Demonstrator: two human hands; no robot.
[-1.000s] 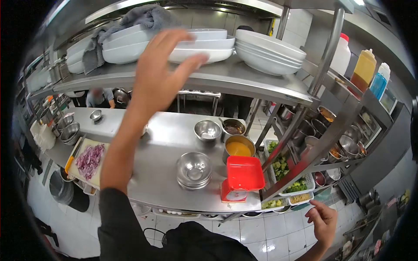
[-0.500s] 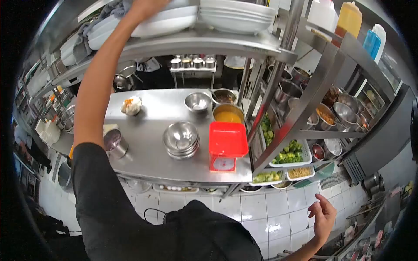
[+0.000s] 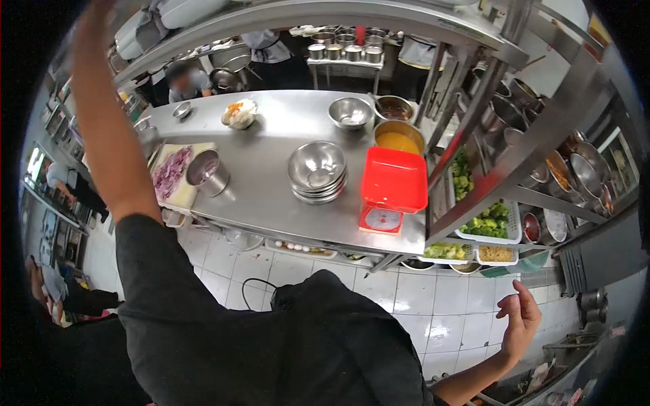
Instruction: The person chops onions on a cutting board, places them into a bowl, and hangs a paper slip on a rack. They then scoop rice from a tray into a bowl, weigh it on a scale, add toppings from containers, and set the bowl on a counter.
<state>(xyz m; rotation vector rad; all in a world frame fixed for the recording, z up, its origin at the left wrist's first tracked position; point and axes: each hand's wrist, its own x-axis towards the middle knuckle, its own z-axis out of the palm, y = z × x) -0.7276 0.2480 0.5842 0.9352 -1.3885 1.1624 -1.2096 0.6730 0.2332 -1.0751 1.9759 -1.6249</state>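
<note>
Steel counter [image 3: 271,196] bears bowls [image 3: 317,171]; white-tiled floor [image 3: 440,338].

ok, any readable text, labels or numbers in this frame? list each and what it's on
None can be read.
Dial of the red kitchen scale: markings are there, too small and blurred to read.
Containers on the upper shelf: no legible labels.
Steel bowls, the pot of orange sauce and the counter: no print visible.
</note>
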